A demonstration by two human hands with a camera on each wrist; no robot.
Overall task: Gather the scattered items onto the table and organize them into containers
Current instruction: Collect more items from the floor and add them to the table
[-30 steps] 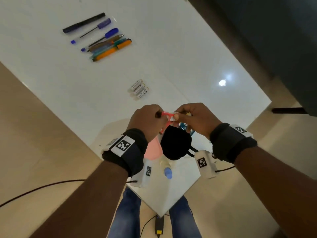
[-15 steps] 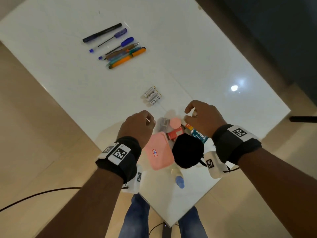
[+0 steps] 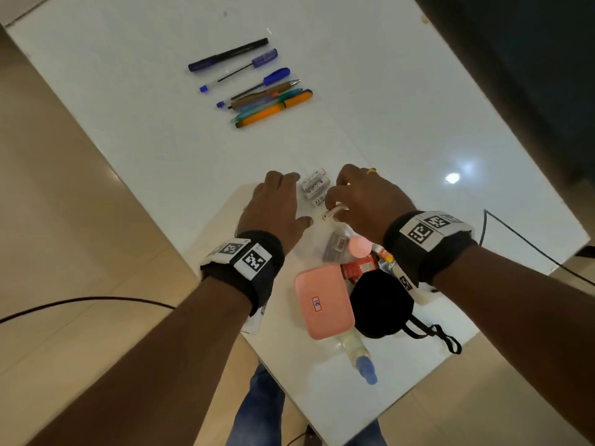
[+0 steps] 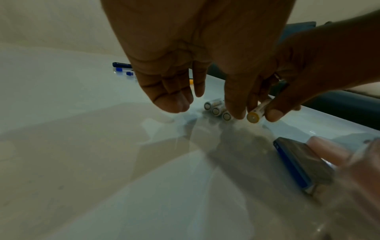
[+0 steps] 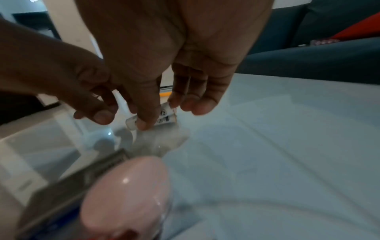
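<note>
Three white batteries (image 3: 314,186) lie side by side on the white table (image 3: 161,140); the left wrist view shows them end-on (image 4: 216,109). My right hand (image 3: 335,204) pinches a fourth battery (image 3: 333,214) between thumb and fingers, just right of that row. In the left wrist view it is the battery with a yellow end (image 4: 255,114), and in the right wrist view the battery (image 5: 164,117) sits tilted in my right hand (image 5: 159,114). My left hand (image 3: 294,197) hovers with relaxed fingers just left of the row and holds nothing (image 4: 197,104).
Several pens (image 3: 257,85) lie grouped at the far side. A pile sits near the front corner: pink box (image 3: 323,300), black mask (image 3: 383,304), blue-capped bottle (image 3: 360,355), pink-lidded jar (image 3: 359,246), grey case (image 3: 336,247), red packet (image 3: 359,267). A cable (image 3: 96,299) crosses the floor.
Both hands left the pile near the front corner and moved forward to the batteries. The red item they held together lies in the pile. My right hand now pinches a battery.
</note>
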